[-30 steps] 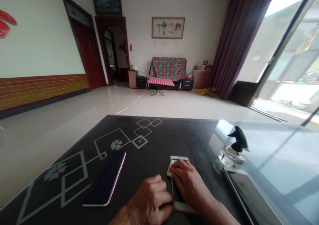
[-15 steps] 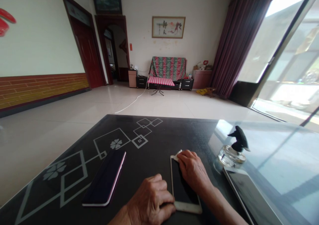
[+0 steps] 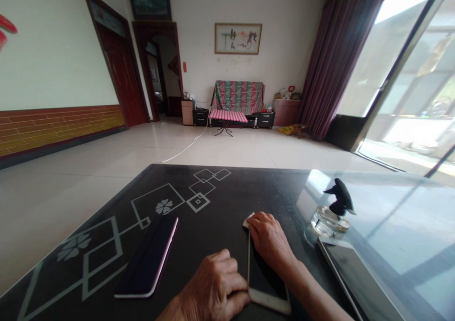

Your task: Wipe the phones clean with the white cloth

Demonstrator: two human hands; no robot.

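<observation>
A white-framed smartphone lies face up on the dark table in front of me. The fingers of my left hand are closed at its lower left edge, holding it there. My right hand rests over the top of the phone, its fingers bent onto a small white wipe at the upper left corner. Most of the wipe is hidden beneath those fingers. To the left lies a dark phone with a pale pinkish edge. Right of my right arm is a larger white-edged tablet, partly cut off by the frame.
Behind the tablet stands a clear spray bottle with a black trigger head. The glossy black table carries a grey square-and-flower pattern. Beyond it are a tiled floor with a white cable and a small table under a checked cloth.
My right hand has slid a little left with the wipe, which now covers the phone's upper left corner. The left hand stays at the phone's lower edge.
</observation>
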